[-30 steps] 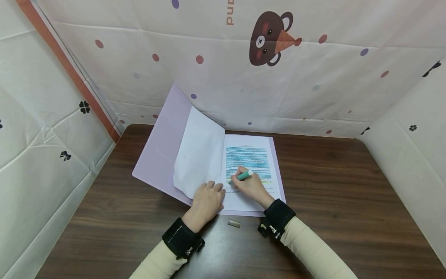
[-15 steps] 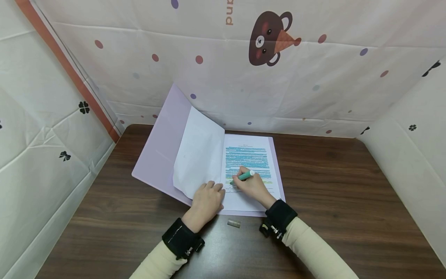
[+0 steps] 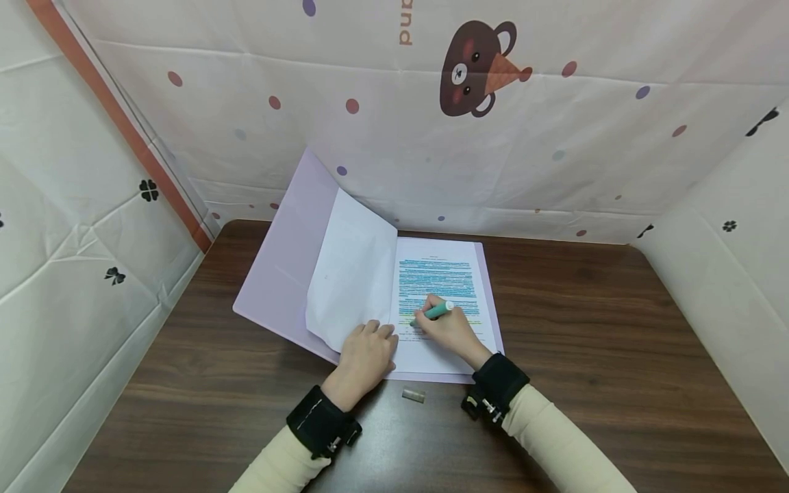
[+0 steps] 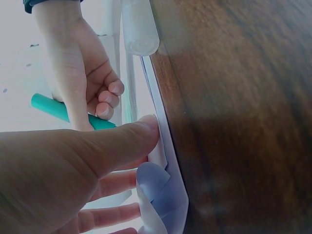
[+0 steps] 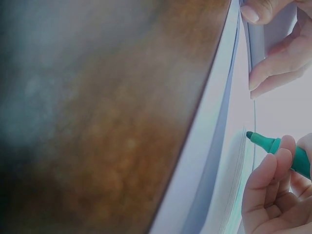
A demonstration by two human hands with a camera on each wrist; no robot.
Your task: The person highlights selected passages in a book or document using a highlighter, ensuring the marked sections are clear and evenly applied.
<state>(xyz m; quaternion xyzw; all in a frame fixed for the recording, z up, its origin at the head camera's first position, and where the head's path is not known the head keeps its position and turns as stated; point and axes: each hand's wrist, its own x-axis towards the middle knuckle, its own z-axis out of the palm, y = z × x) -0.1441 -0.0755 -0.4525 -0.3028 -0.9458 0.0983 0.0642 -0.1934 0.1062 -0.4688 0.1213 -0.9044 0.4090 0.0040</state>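
My right hand (image 3: 448, 329) pinches a green marker (image 3: 439, 310). Its dark tip (image 5: 249, 134) sits right at the printed page (image 3: 437, 356), on the lower lines of text. Above, most lines are coloured blue, with a few yellow-green ones lower down. On the page's left, my left hand (image 3: 366, 359) rests near the fold, fingers spread over the lower corner of the turned white sheet (image 3: 354, 267). The left wrist view shows its thumb (image 4: 144, 129) lying by the page edge. Both sheets belong to an open lilac folder (image 3: 290, 253), whose left cover stands tilted up.
A small translucent cylinder (image 3: 414, 395), like a marker cap, lies on the dark wooden table (image 3: 585, 329) just below the folder. Printed white cloth (image 3: 555, 157) walls the table at the back and both sides.
My right hand has slid slightly rightward along the line of text with the marker. The left hand and the folder stay where they were.
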